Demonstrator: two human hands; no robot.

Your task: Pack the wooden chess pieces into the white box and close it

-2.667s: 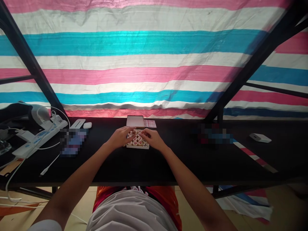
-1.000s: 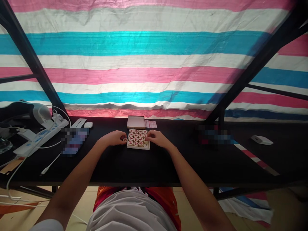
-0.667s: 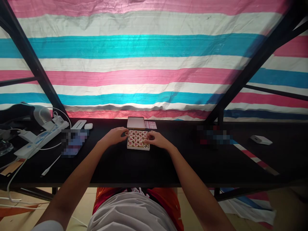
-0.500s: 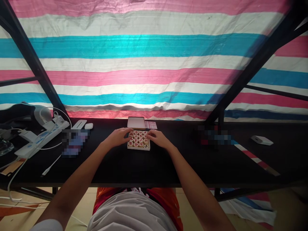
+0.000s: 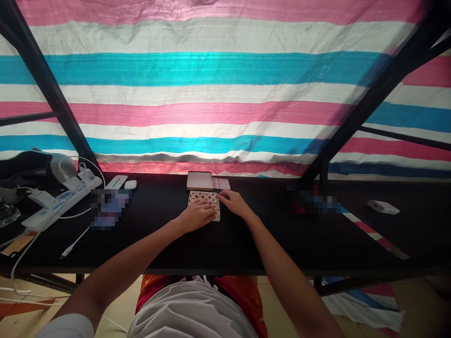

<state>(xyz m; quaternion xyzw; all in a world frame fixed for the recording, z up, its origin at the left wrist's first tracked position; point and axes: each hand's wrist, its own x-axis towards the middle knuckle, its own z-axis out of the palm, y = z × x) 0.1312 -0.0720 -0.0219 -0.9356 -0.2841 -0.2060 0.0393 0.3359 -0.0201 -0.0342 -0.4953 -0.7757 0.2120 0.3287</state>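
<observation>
A small white box (image 5: 218, 218) on the black desk holds rows of round Chinese chess pieces (image 5: 200, 194) with red characters. My left hand (image 5: 198, 216) lies over the front of the box, fingers stretched toward its front right corner, covering the pieces there. Whether those fingertips grip a piece cannot be seen. My right hand (image 5: 235, 203) is at the box's right side, its fingers apart and fingertips by the rim. Directly behind stands the box lid (image 5: 199, 180), inside facing up, with a pink and white printed paper (image 5: 221, 183) beside it.
At the left are a power strip (image 5: 63, 202), white cables, a small white case (image 5: 130, 185) and a blurred-out item (image 5: 111, 209). Another blurred item (image 5: 313, 199) and a white adapter (image 5: 383, 206) lie to the right. Black frame bars and a striped sheet (image 5: 211, 112) rise behind the desk.
My left hand has moved from the box's back left corner to its front, now covering the front pieces. My right hand has shifted slightly outward to the right rim.
</observation>
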